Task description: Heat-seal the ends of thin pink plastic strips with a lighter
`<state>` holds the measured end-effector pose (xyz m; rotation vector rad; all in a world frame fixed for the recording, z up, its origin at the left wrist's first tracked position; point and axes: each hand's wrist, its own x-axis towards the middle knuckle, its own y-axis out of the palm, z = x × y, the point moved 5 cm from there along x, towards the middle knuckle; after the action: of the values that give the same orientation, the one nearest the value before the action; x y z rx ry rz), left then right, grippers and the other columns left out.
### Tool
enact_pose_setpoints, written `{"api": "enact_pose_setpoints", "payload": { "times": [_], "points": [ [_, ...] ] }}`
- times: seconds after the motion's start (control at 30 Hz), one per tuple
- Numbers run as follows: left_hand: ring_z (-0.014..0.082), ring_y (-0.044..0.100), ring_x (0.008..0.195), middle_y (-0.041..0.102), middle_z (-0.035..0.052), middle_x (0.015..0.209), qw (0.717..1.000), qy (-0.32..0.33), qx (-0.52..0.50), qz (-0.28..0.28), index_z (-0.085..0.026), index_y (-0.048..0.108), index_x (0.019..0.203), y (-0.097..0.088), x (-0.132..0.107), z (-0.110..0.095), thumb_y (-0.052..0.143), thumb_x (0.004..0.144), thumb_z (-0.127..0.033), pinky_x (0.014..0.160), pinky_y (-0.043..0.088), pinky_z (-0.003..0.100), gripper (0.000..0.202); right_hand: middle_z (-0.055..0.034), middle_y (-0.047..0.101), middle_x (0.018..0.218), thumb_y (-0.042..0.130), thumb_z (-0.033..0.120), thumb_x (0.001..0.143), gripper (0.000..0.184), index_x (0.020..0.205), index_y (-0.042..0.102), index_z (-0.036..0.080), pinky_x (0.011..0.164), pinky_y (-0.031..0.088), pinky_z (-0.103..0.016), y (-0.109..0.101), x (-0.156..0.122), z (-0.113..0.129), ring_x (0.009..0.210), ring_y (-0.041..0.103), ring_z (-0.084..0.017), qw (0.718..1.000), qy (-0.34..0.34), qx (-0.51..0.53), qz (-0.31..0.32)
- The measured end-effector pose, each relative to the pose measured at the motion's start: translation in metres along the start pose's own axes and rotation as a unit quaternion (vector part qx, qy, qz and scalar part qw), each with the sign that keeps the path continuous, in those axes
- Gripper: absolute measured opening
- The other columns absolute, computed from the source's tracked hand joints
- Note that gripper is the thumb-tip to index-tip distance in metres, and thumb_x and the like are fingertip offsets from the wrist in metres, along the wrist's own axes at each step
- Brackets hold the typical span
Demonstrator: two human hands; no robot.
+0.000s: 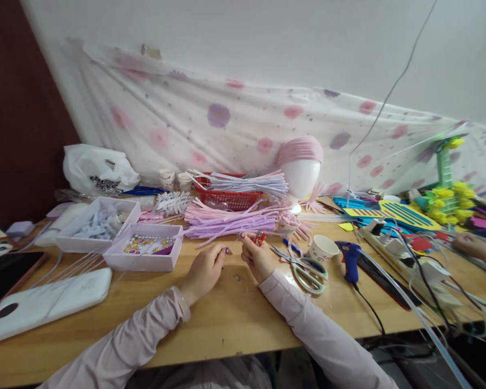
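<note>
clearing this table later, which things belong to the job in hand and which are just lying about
Likely the job:
- lighter, in the right hand
- scissors, beside that hand
- pipe cleaners, just beyond

Probably just lying about:
- phone, far left
- bag, back left

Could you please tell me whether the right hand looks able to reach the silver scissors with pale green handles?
Probably yes: the scissors lie just beside the right hand, nothing visibly covering their handles, though it holds what looks like a red lighter.
</note>
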<state>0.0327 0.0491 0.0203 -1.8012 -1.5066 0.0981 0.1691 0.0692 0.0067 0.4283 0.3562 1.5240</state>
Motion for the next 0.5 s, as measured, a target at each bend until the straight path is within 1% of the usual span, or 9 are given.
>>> {"api": "enact_pose_setpoints", "payload": {
  "times": [0.07,0.13,0.2,0.27,0.37,0.43,0.5],
  "points": [
    [0.0153,0.058,0.065,0.06,0.0004,0.064,1.0,0.0,0.005,-0.009,-0.018,0.06,0.083,-0.002,0.001,0.0,0.035,0.09,-0.027,0.062,0.041,0.026,0.027,0.0139,0.024,0.041,0.077,0.036,0.061,0.033,0.072,0.053,0.017,0.035,0.01,-0.017,-0.003,0.002,0.006,0.036,0.014,-0.002,1.0,-0.019,0.007,-0.008],
    [0.0159,0.06,0.071,0.064,0.0023,0.072,1.0,0.006,0.003,-0.017,-0.018,0.06,0.084,-0.003,0.001,0.0,0.036,0.09,-0.026,0.066,0.043,0.026,0.026,0.0138,0.024,0.042,0.078,0.035,0.06,0.033,0.072,0.052,0.017,0.035,0.01,-0.017,-0.006,0.003,0.011,0.036,0.014,-0.002,0.999,-0.032,0.01,-0.017],
    [0.0166,0.062,0.078,0.067,0.0036,0.08,1.0,0.015,0.002,-0.027,-0.019,0.06,0.084,-0.004,0.0,0.0,0.037,0.09,-0.025,0.07,0.044,0.027,0.025,0.0139,0.024,0.042,0.078,0.036,0.06,0.035,0.072,0.051,0.018,0.035,0.01,-0.017,-0.008,0.003,0.013,0.036,0.013,-0.002,0.999,-0.031,0.014,-0.021],
    [0.0173,0.063,0.08,0.068,0.0042,0.082,0.999,0.017,0.008,-0.038,-0.019,0.06,0.085,-0.006,0.0,0.0,0.037,0.089,-0.025,0.071,0.045,0.027,0.025,0.0139,0.023,0.042,0.074,0.044,0.063,0.036,0.072,0.049,0.02,0.034,0.009,-0.017,-0.007,0.003,0.01,0.035,0.011,-0.003,0.999,0.001,0.032,-0.013],
    [0.0177,0.063,0.078,0.069,0.0044,0.081,0.998,0.013,0.019,-0.052,-0.019,0.06,0.086,-0.009,0.001,0.001,0.036,0.09,-0.025,0.069,0.044,0.027,0.025,0.0127,0.022,0.039,0.056,0.063,0.069,0.043,0.068,0.048,0.02,0.033,0.008,-0.017,-0.005,0.001,0.001,0.034,0.009,-0.004,0.994,0.078,0.074,0.018],
    [0.0175,0.063,0.077,0.069,0.0045,0.082,0.998,0.016,0.025,-0.062,-0.019,0.06,0.086,-0.011,0.002,0.002,0.036,0.089,-0.025,0.068,0.044,0.027,0.024,0.0115,0.022,0.037,0.047,0.067,0.071,0.048,0.06,0.044,0.02,0.032,0.007,-0.017,-0.004,0.0,-0.005,0.034,0.008,-0.005,0.989,0.116,0.086,0.027],
    [0.0177,0.064,0.077,0.069,0.0047,0.083,0.997,0.021,0.032,-0.07,-0.019,0.059,0.086,-0.013,0.002,0.003,0.036,0.089,-0.024,0.067,0.044,0.027,0.023,0.0107,0.021,0.035,0.044,0.064,0.072,0.048,0.053,0.039,0.021,0.032,0.006,-0.017,-0.005,-0.001,-0.01,0.033,0.007,-0.005,0.986,0.142,0.083,0.024]
  ]
}}
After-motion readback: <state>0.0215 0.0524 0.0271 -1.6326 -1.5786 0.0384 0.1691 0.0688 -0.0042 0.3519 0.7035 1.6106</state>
